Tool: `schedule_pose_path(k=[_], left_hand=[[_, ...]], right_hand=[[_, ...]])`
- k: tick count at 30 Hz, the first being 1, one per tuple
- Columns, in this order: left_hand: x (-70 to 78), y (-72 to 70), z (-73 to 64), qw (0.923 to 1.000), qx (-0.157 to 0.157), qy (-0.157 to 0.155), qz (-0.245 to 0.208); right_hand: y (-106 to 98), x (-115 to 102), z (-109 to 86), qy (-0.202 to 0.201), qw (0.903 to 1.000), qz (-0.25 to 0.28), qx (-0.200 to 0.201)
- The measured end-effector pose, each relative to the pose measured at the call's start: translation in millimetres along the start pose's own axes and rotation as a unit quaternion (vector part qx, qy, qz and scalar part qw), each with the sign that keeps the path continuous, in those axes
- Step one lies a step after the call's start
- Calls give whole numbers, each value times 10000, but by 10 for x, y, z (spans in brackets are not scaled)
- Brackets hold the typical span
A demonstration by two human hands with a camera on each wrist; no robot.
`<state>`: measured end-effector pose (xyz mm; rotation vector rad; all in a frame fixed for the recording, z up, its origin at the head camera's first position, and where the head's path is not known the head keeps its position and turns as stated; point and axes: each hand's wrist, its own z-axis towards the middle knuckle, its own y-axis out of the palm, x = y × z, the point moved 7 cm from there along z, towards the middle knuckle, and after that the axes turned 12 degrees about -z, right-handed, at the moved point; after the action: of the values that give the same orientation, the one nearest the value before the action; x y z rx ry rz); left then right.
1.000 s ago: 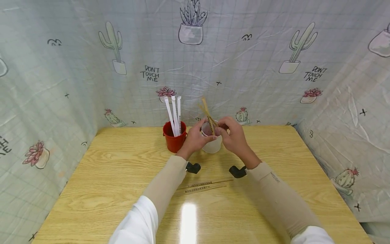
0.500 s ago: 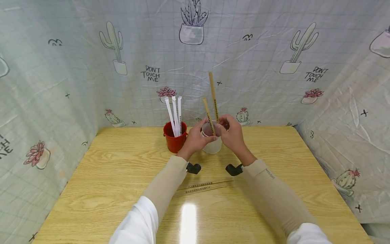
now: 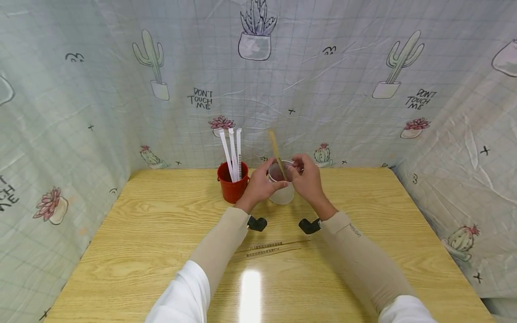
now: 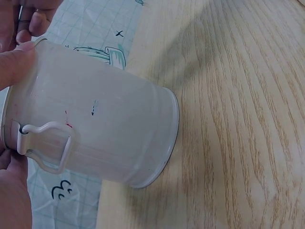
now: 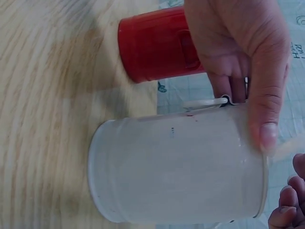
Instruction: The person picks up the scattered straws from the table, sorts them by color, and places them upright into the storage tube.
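Note:
My left hand (image 3: 258,183) grips the rim of a white metal bucket (image 5: 181,167), its thumb over the near edge. The bucket stands upright on the table. A brown paper-wrapped straw (image 3: 275,146) leans left out of its mouth; whether a second one overlaps it I cannot tell. My right hand (image 3: 308,181) is at the bucket's right rim with curled fingers, seeming to pinch a straw near its thumb; the contact is partly hidden. In the right wrist view, a straw (image 5: 289,147) is blurred beyond the left thumb.
A red bucket (image 3: 233,190) holding several white paper-wrapped straws (image 3: 232,154) stands left of the white one. Brown wrapped straws (image 3: 266,252) lie nearer on the wooden table (image 3: 161,233). A printed curtain (image 3: 343,112) hangs behind the table and along its sides.
The taller straw by my right hand tilted upright, then dropped from view; one slanting straw now shows plainly above the bucket. My left hand has kept its hold on the rim.

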<state>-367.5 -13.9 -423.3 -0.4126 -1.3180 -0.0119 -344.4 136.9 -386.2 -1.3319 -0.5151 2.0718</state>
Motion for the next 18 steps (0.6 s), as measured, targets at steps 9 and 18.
schedule_pose_path(k=[9,18], left_hand=[[0,-3,11,10000,-4,45,9],[2,-15,7,9999,5,-143,46]], right_hand=[[-67,34,-118,-186,9994,-269,116],[-186,76,-428,-1197,9897,-766,-187]])
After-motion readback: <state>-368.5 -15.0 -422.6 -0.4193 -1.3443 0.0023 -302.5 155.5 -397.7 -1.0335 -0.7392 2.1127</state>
